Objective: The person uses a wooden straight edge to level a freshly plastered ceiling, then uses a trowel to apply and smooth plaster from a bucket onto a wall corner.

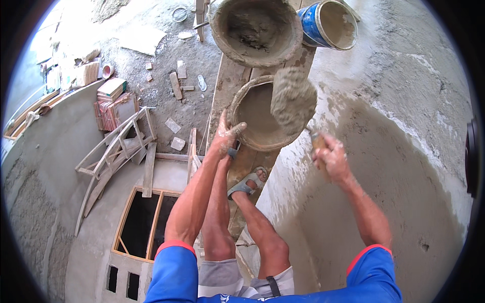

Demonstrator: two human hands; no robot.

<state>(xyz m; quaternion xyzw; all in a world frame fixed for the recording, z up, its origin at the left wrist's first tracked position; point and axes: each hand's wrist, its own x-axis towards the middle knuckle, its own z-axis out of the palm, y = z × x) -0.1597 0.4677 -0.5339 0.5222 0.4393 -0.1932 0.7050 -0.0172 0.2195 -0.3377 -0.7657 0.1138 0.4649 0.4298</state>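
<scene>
My right hand [332,157] is closed round the wooden handle of a trowel [317,141], which I hold out over the near bucket's right side. A thick heap of wet grey mortar [293,100] covers the blade and hides most of it. Below lies the bucket [241,96] with smooth, wet grey mix [258,113] inside. My left hand [227,135] is at this bucket's left rim, index finger and thumb stretched apart. Whether it presses on the rim, I cannot tell.
A larger mortar tub [220,38] and a blue-and-white pail [312,25] stand farther along the plank scaffold [233,76] under my feet. Fresh plaster coats the wall [384,177] on my right. Far below left are a wooden frame [113,151], stacked tiles [116,111] and a window opening [141,222].
</scene>
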